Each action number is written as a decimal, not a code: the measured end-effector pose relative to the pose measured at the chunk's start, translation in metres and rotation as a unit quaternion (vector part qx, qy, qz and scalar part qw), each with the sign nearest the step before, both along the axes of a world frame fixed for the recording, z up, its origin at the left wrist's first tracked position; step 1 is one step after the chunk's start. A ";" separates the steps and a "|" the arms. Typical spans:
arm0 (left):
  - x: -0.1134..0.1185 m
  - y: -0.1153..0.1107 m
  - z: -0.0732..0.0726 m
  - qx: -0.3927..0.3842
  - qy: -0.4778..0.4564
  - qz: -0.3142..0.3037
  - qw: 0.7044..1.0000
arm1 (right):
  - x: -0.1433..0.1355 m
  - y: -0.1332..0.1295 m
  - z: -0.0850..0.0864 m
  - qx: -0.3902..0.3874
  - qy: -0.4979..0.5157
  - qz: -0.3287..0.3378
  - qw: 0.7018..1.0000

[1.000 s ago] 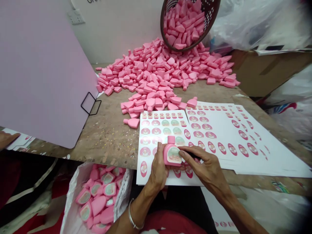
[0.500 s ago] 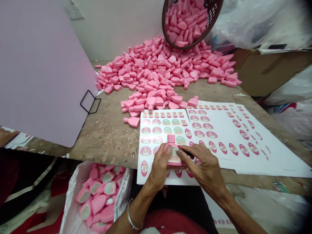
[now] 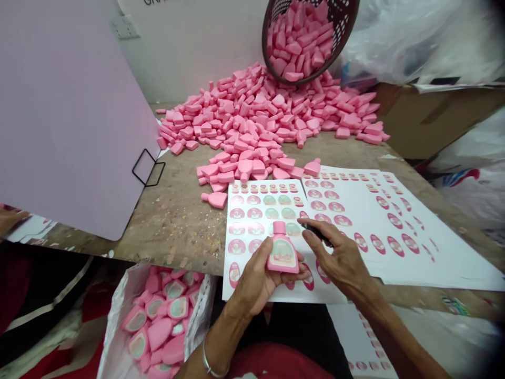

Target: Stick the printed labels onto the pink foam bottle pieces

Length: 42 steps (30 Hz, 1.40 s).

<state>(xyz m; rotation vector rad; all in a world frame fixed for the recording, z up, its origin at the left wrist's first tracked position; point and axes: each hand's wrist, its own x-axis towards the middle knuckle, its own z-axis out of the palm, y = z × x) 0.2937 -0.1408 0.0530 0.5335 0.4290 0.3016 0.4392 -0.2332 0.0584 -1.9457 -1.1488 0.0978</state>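
Observation:
A small pink bottle [image 3: 282, 255] with a pale green label on its front is held upright by my left hand [image 3: 258, 276], thumb along its left side and fingers behind it. My right hand [image 3: 339, 252] is closed on a thin dark tool [image 3: 319, 232], just right of the bottle and apart from it. Under both hands lies a white sticker sheet [image 3: 244, 202] with pink and green labels. More sticker sheets [image 3: 355, 200] spread to the right.
A large heap of pink bottles [image 3: 244, 116] covers the table's back, below a tipped brown basket [image 3: 265, 52]. A white sack [image 3: 118, 316] of labelled bottles stands at lower left. A pale board [image 3: 74, 116] with a black wire stand is on the left; a cardboard box [image 3: 426, 121] is at right.
My right hand has moved right, off the bottle, with the dark tool. My left thumb has slid from the bottle's front to its side, and the label now shows fully.

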 end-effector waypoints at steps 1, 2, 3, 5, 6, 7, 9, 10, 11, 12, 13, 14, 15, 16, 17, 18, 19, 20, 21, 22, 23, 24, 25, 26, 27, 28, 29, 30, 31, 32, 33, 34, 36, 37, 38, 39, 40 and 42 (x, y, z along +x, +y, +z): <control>0.000 0.000 0.000 -0.012 0.005 0.001 1.000 | -0.004 0.002 0.000 0.003 0.013 -0.005 1.000; 0.000 0.001 0.000 -0.020 0.010 0.002 1.000 | -0.006 0.003 -0.001 0.005 0.024 -0.010 1.000; 0.000 0.002 0.000 -0.023 0.014 0.004 1.000 | -0.009 0.004 -0.002 0.006 0.037 -0.012 0.999; 0.000 0.003 -0.001 -0.022 0.019 0.012 0.999 | -0.011 0.004 -0.005 0.003 0.060 -0.009 0.998; 0.000 0.003 -0.001 -0.020 0.021 0.015 0.999 | -0.012 0.003 -0.007 -0.001 0.071 -0.006 0.997; 0.000 0.003 -0.002 -0.018 0.021 0.017 0.999 | -0.013 0.002 -0.008 -0.004 0.082 -0.004 0.997; 0.000 0.003 -0.002 -0.013 0.017 0.018 1.000 | -0.015 0.002 -0.009 -0.012 0.104 -0.004 0.995; 0.000 0.003 -0.002 -0.008 0.012 0.016 1.000 | -0.017 0.003 -0.009 -0.017 0.116 -0.004 0.993; -0.001 0.003 -0.002 -0.003 0.007 0.012 1.000 | -0.020 0.004 -0.008 -0.023 0.126 -0.002 0.992; -0.001 0.002 -0.002 0.002 0.002 0.005 1.000 | -0.023 0.006 -0.008 -0.029 0.135 0.002 0.990; -0.001 0.001 -0.003 0.009 -0.002 -0.001 1.000 | -0.026 0.008 -0.007 -0.034 0.144 0.007 0.989; -0.002 0.001 -0.002 0.019 -0.004 -0.006 1.000 | -0.028 0.011 -0.006 -0.037 0.154 0.013 0.987; -0.003 -0.001 -0.002 0.035 -0.004 -0.010 0.999 | -0.030 0.014 -0.006 -0.038 0.166 0.021 0.985; -0.004 -0.002 -0.002 0.058 -0.002 -0.014 0.998 | -0.032 0.017 -0.006 -0.037 0.181 0.028 0.982; -0.005 -0.003 -0.002 0.085 0.001 -0.020 0.996 | -0.032 0.020 -0.007 -0.034 0.200 0.035 0.979; -0.007 -0.005 -0.001 0.112 0.005 -0.027 0.993 | -0.030 0.023 -0.009 -0.029 0.220 0.040 0.974; -0.010 -0.005 -0.001 0.136 0.011 -0.033 0.990 | -0.028 0.026 -0.011 -0.023 0.234 0.043 0.971; -0.014 -0.005 0.000 0.157 0.019 -0.037 0.987 | -0.024 0.029 -0.014 -0.019 0.238 0.044 0.970; -0.018 -0.002 0.000 0.176 0.032 -0.034 0.983 | -0.020 0.033 -0.016 -0.019 0.232 0.043 0.972; -0.024 0.003 0.000 0.198 0.052 -0.026 0.979 | -0.015 0.039 -0.018 -0.024 0.217 0.040 0.975; -0.030 0.010 -0.001 0.228 0.085 -0.006 0.970 | -0.010 0.047 -0.019 -0.033 0.192 0.037 0.980; -0.038 0.021 -0.003 0.270 0.132 0.027 0.953 | -0.006 0.058 -0.020 -0.046 0.160 0.036 0.985; -0.047 0.035 -0.006 0.324 0.191 0.066 0.924 | -0.003 0.071 -0.019 -0.062 0.122 0.044 0.990; -0.056 0.051 -0.010 0.382 0.262 0.120 0.878 | -0.001 0.088 -0.018 -0.078 0.078 0.058 0.992; -0.066 0.068 -0.015 0.446 0.330 0.168 0.815 | -0.002 0.106 -0.017 -0.098 0.024 0.080 0.992; -0.075 0.086 -0.020 0.509 0.389 0.201 0.741 | -0.004 0.126 -0.015 -0.121 -0.035 0.106 0.986; -0.084 0.103 -0.024 0.560 0.435 0.212 0.673 | -0.008 0.146 -0.014 -0.145 -0.092 0.128 0.977; -0.091 0.118 -0.029 0.596 0.471 0.207 0.616 | -0.013 0.166 -0.013 -0.171 -0.146 0.143 0.964; -0.097 0.131 -0.032 0.613 0.490 0.210 0.584 | -0.018 0.186 -0.013 -0.185 -0.174 0.151 0.955; -0.101 0.142 -0.034 0.623 0.504 0.212 0.559 | -0.022 0.203 -0.014 -0.197 -0.193 0.155 0.949; -0.104 0.149 -0.034 0.627 0.515 0.220 0.542 | -0.027 0.217 -0.014 -0.204 -0.201 0.158 0.945; -0.104 0.152 -0.033 0.630 0.521 0.236 0.526 | -0.030 0.228 -0.015 -0.208 -0.203 0.159 0.944; -0.101 0.151 -0.027 0.642 0.510 0.282 0.498 | -0.034 0.238 -0.016 -0.211 -0.207 0.161 0.942; -0.097 0.147 -0.024 0.644 0.488 0.303 0.504 | -0.036 0.237 -0.015 -0.209 -0.206 0.161 0.942; -0.091 0.141 -0.020 0.638 0.458 0.318 0.531 | -0.037 0.233 -0.014 -0.205 -0.205 0.160 0.943; -0.083 0.134 -0.017 0.619 0.422 0.324 0.578 | -0.038 0.225 -0.012 -0.202 -0.205 0.158 0.944; -0.074 0.127 -0.014 0.587 0.382 0.320 0.638 | -0.039 0.215 -0.010 -0.196 -0.201 0.155 0.947; -0.055 0.111 -0.011 0.504 0.312 0.299 0.747 | -0.040 0.189 -0.003 -0.173 -0.156 0.157 0.960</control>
